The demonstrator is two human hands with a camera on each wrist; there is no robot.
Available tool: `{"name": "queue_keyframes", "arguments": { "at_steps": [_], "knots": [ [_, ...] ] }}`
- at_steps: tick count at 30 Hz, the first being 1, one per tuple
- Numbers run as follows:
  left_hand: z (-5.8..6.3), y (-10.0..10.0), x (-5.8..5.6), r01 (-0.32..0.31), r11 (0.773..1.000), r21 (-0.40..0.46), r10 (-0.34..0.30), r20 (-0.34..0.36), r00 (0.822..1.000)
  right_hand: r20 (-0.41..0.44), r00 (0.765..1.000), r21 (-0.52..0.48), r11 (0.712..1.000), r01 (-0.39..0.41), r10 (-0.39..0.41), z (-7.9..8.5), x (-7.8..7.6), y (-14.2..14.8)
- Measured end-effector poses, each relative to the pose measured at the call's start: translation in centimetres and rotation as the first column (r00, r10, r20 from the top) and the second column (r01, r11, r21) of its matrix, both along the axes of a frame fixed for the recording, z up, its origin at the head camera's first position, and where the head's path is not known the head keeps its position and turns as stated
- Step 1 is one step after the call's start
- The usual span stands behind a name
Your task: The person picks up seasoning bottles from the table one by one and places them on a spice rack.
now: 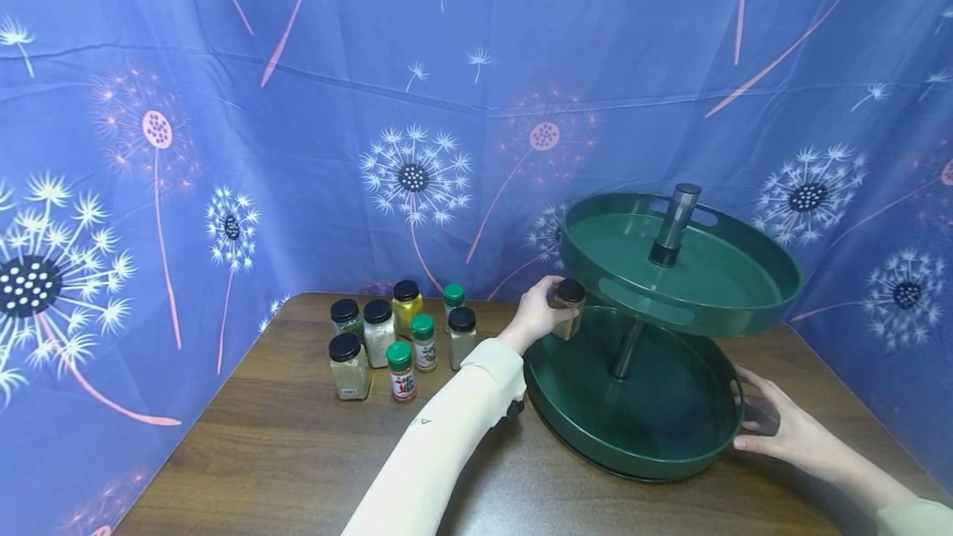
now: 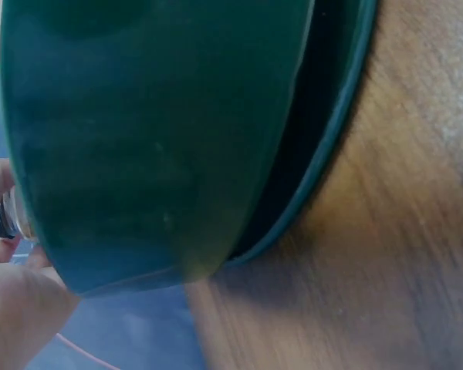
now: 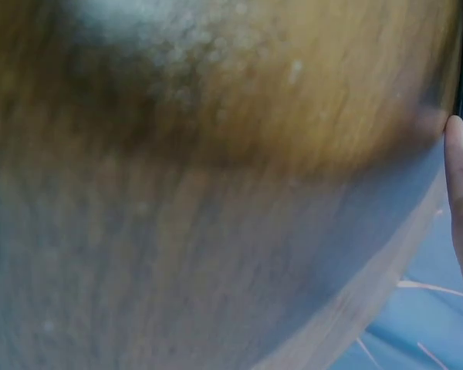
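Observation:
My left hand [image 1: 538, 314] grips a spice jar [image 1: 570, 304] with a black lid and brownish contents. It holds the jar over the left rim of a two-tier green round tray stand, just left of the upper tray [image 1: 733, 317] and above the lower tray [image 1: 618, 452]. In the left wrist view the jar [image 2: 12, 213] is partly hidden by fingers and the green wall. At the lower tray's right side, my right hand [image 1: 778, 420] touches the outer wall near a handle cutout, fingers spread. The right wrist view catches only some straight fingers [image 3: 457, 158] against the rim.
Left of the stand, several spice jars stand grouped on the wooden table [image 1: 246, 445], among them a black-lidded jar [image 1: 349, 366] and a green-capped bottle [image 1: 401, 371]. A metal post [image 1: 676, 224] rises through the stand. Behind hangs a blue dandelion-print cloth [image 1: 335, 213].

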State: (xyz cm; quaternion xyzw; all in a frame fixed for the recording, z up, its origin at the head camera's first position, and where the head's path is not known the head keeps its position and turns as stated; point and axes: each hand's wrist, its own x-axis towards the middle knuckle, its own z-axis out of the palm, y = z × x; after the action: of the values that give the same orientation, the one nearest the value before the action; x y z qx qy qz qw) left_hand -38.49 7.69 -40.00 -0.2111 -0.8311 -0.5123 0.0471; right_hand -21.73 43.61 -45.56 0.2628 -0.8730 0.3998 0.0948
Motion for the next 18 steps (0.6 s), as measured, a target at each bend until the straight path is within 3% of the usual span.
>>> {"name": "queue_keyframes", "arguments": {
  "at_steps": [12, 18],
  "knots": [
    [0.31, 0.61, 0.11, -0.042, 0.996, -0.076, 0.043, 0.007, 0.999, 0.003, 1.0, 0.005, 1.0, 0.013, -0.013, 0.01, 0.06, 0.13],
    [0.67, 0.48, 0.75, -0.057, 0.994, -0.096, 0.06, 0.039, 0.997, 0.013, 1.0, -0.001, 1.0, 0.009, -0.009, -0.04, -0.02, 0.11]
  ]
}}
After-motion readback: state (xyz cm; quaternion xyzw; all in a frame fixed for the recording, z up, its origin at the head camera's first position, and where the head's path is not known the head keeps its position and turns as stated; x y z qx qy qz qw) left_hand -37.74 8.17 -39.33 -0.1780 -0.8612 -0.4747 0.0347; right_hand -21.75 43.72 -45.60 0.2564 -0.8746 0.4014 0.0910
